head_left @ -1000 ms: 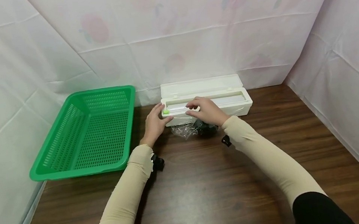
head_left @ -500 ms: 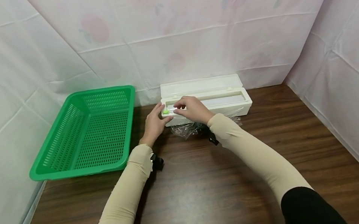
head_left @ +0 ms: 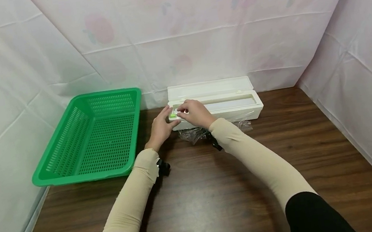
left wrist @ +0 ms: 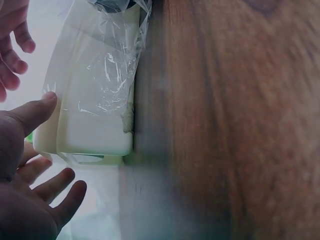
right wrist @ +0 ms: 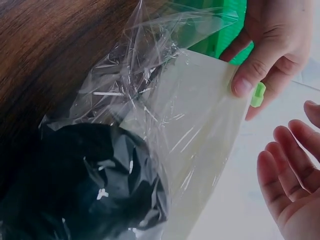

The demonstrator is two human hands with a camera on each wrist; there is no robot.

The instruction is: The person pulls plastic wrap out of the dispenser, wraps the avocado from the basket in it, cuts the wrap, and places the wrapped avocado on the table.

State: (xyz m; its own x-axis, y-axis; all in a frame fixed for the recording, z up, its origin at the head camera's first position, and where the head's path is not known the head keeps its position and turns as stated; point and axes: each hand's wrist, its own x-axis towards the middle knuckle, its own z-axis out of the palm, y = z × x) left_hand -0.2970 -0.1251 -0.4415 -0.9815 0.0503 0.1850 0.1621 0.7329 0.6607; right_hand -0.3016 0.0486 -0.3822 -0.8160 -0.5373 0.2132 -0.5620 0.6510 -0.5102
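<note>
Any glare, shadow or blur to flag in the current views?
Head: pale glare on the table, a dark shadow beside the left beige sleeve. Left wrist: the table's lower part looks smeared. Right wrist: sharp glints on the clear film; the background beside the right hand is washed out.

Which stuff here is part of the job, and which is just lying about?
Looks part of the job:
left hand, at the box's left end
right hand, over the box
white box, lid up
clear film, hanging down its front
green tab
dark item under the film, role unclear

Apparently just there:
green basket, empty
tabletop
backdrop cloth
</note>
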